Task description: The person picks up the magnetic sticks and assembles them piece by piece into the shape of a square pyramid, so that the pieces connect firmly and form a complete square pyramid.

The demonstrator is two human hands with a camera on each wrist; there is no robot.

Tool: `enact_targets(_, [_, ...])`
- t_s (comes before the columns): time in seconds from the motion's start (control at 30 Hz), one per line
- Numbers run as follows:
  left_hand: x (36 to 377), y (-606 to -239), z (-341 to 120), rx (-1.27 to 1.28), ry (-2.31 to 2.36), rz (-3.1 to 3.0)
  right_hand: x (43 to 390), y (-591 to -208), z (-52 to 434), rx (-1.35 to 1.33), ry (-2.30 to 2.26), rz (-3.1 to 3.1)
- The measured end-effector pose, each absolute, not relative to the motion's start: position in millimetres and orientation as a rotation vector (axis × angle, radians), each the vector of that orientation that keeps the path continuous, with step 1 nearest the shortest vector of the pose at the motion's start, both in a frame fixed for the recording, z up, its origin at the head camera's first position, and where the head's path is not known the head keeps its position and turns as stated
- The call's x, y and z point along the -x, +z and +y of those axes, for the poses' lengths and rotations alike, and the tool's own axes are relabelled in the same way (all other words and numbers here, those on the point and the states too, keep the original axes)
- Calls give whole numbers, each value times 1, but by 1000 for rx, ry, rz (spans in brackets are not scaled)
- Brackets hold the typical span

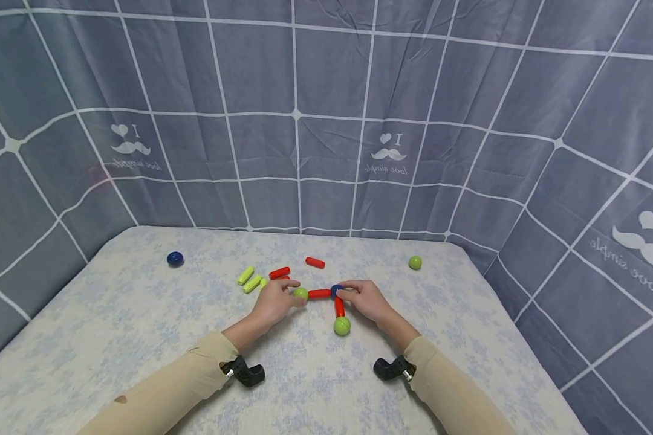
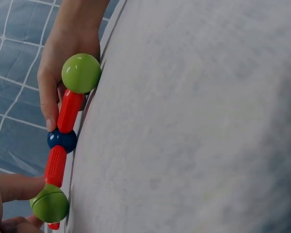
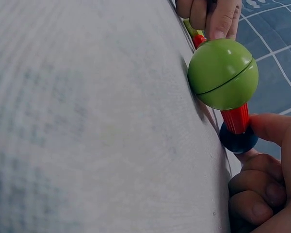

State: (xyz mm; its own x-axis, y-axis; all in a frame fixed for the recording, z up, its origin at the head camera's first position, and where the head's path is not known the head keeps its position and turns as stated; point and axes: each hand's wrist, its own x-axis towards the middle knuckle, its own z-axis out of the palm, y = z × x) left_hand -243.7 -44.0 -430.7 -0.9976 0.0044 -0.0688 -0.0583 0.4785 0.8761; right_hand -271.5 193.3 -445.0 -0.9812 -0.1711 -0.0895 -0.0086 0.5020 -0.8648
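Observation:
My left hand [image 1: 272, 305] pinches a light-green ball [image 1: 301, 293] between thumb and finger. From that ball a red rod [image 1: 319, 294] runs right to a dark-blue ball [image 1: 335, 291], which my right hand [image 1: 367, 299] pinches. A second red rod [image 1: 340, 309] joins the blue ball to another green ball [image 1: 341, 326] nearer to me, so the joined pieces form a corner on the table. In the right wrist view, thumb and index finger hold the blue ball [image 3: 236, 141], the other fingers curled below. The left wrist view shows the left thumb and fingers at the grooved green ball [image 2: 49, 204].
Several loose yellow-green rods [image 1: 245, 275] and red rods [image 1: 280, 273] lie beyond my left hand. Another red rod [image 1: 315, 263] lies farther back. A blue ball [image 1: 175, 259] sits far left and a green ball [image 1: 415, 262] far right on the patterned tablecloth [image 1: 141, 326]. A grey-blue curtain [image 1: 326, 151] hangs behind.

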Motion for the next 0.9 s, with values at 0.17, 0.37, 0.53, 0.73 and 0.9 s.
enact_targets(0.17, [233, -422, -40, 98, 1585, 2715, 273, -444, 194, 156, -1461, 2576])
enact_targets(0.37, [213, -415, -17, -80, 1413, 2675, 276, -443, 198, 118, -1441, 2592])
enact_targets(0.53, [205, -418, 9, -252, 1299, 2619, 277, -444, 200, 112, -1468, 2590])
enact_targets(0.73, [204, -425, 25, -310, 1286, 2639, 276, -447, 199, 186, -1502, 2557])
enact_targets(0.9, [203, -424, 27, -303, 1284, 2656, 275, -445, 199, 206, -1500, 2574])
